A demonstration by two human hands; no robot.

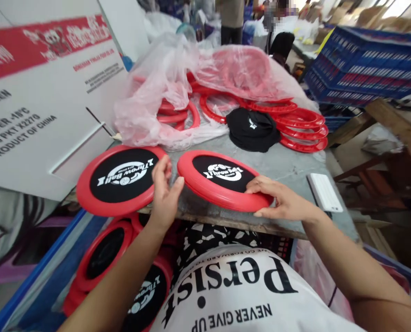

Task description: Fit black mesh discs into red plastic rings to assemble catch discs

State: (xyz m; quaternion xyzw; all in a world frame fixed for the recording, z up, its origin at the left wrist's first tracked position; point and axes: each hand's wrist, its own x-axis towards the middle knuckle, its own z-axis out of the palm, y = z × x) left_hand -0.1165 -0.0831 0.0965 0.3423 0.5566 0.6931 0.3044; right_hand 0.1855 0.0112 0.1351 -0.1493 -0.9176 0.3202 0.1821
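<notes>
Two red-rimmed throw discs with black fabric centres and white "Throw Ball" print are on the grey table. My right hand (pixel 278 198) pinches the near right rim of the right disc (pixel 222 196), fingers on top and thumb below; this disc is tilted. Between the two discs is my left hand (pixel 166 193), thumb and fingers apart, beside the right edge of the left disc (pixel 88 193). Whether its fingertips touch that disc I cannot tell. Farther back, black fabric covers (pixel 252 131) lie in a heap by a stack of red rings (pixel 304 133).
A plastic bag (pixel 150 110) of red rings covers the table's back. At left stands a printed white carton (pixel 53 115). A white rectangular device (pixel 325 192) lies at right. Below left, a blue bin (pixel 49 263) holds more discs. Blue crates (pixel 364 64) and people are behind.
</notes>
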